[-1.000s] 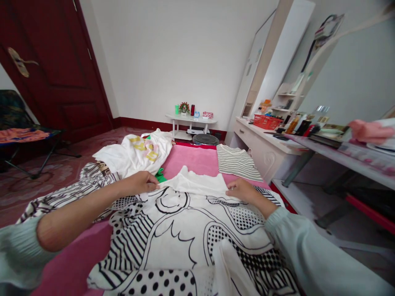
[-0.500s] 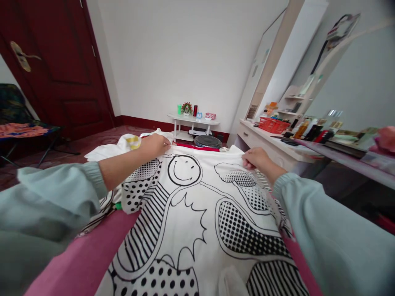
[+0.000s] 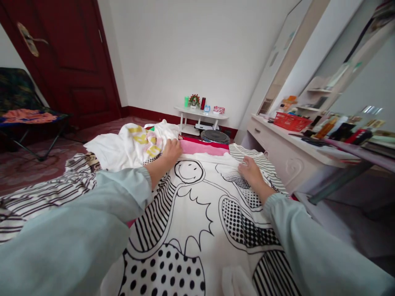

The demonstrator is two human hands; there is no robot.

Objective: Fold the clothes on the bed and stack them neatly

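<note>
One white garment (image 3: 197, 209) lies print up, its long axis running away from the person; it spreads on the near side of the left hand (image 3: 172, 151) and right hand (image 3: 250, 172), which are about equally close to its far edge. The fabric looks thin and soft, lightly creased, with bold black dots nearest, then stripes, a jagged outline and a round smiling face. At the far end, the left hand curls over the left corner and the right, fingers loosely bent, sits near the other; whether either pinches cloth I cannot tell. To the left, a striped cloth (image 3: 61, 185) lies rumpled, with a yellow-printed shirt (image 3: 138, 144) heaped just beyond. A finely striped top (image 3: 245, 151) lies past the right hand. Farther come a smooth pink cover (image 3: 203, 148) and a glossy white stand (image 3: 199, 112) with a green cup (image 3: 186, 101).
</note>
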